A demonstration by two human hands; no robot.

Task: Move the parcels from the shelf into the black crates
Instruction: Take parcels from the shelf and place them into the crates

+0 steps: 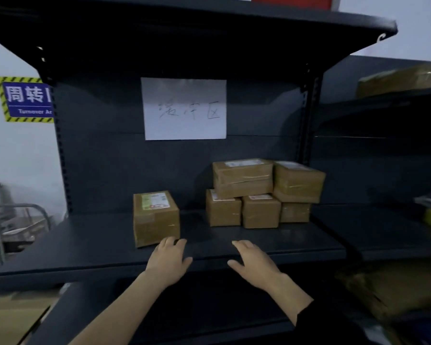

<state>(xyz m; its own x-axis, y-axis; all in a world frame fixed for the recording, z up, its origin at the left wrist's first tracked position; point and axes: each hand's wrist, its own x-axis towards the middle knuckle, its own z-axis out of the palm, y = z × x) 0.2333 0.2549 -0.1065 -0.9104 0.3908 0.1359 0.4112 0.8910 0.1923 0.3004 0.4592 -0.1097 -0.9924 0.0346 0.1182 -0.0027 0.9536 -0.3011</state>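
Both my hands are out over the near edge of the dark shelf (85, 247), palms down, fingers loose and spread, holding nothing. My left hand (171, 257) is just beside the near bottom corner of a lone parcel (156, 217) standing left of centre; I cannot tell whether they touch. My right hand (253, 261) is over bare shelf, apart from any box. Further back and right is a stack of parcels (261, 192), two tiers high. A handwritten paper sheet (184, 109) is on the back panel.
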